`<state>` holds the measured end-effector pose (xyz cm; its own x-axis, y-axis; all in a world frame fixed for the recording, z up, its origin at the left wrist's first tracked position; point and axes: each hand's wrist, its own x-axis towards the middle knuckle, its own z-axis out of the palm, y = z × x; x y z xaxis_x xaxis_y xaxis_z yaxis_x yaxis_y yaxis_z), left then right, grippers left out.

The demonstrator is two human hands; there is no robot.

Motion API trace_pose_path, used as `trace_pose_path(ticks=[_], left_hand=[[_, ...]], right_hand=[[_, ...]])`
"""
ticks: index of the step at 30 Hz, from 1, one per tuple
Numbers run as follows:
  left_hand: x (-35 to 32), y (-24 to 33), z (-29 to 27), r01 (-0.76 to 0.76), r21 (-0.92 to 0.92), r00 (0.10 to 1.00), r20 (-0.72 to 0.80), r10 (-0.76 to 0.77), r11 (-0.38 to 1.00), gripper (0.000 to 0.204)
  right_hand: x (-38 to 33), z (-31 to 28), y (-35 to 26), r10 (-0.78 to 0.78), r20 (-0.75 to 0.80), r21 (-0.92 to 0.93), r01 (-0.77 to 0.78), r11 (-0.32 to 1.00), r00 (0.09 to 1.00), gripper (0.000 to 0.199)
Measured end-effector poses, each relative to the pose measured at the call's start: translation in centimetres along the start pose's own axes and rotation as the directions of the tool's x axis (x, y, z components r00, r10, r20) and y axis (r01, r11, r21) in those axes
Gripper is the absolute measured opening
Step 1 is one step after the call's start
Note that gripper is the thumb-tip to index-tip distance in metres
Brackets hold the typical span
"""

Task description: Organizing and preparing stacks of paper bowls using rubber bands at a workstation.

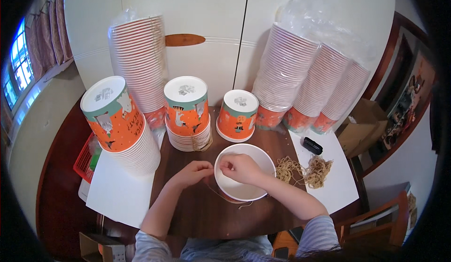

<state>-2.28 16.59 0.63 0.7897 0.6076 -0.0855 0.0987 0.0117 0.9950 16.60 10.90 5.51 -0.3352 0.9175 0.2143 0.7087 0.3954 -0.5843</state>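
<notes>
An open paper bucket (257, 155), white inside, stands upright on the brown table in front of me. My left hand (196, 172) is at its left side, thumb and fingers pinched on a thin tan twine (217, 192). That twine runs down along the bucket's near left side, and a loose end lies by its base. Over the bucket's opening reaches my right hand (238, 168), its fingers pinched together near the left rim; what they hold, if anything, is too small to make out. Two loose bundles of twine (317, 172) lie to the right of the bucket.
Upside-down orange and green bucket stacks (187, 116) stand at the left and middle back, with a smaller one (237, 116) beside them. Tall plastic-wrapped stacks (286, 69) rise behind. A black object (312, 145) lies on the white sheet at right. A wooden chair (376, 219) stands lower right.
</notes>
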Motion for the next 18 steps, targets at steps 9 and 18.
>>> trace_pose_path(ticks=[9,18], left_hand=[[-5.9,0.3,3.6,0.054,-0.236,0.969,0.247,0.006,0.97,0.017],[-6.9,4.0,6.7,-0.099,-0.35,0.969,0.18,0.17,0.932,0.027]], right_hand=[[-0.3,-1.3,0.6,0.087,0.025,0.107,-0.089,0.99,0.996,0.011],[-0.8,-1.8,0.3,0.05,0.065,0.089,-0.056,0.994,0.997,0.012]])
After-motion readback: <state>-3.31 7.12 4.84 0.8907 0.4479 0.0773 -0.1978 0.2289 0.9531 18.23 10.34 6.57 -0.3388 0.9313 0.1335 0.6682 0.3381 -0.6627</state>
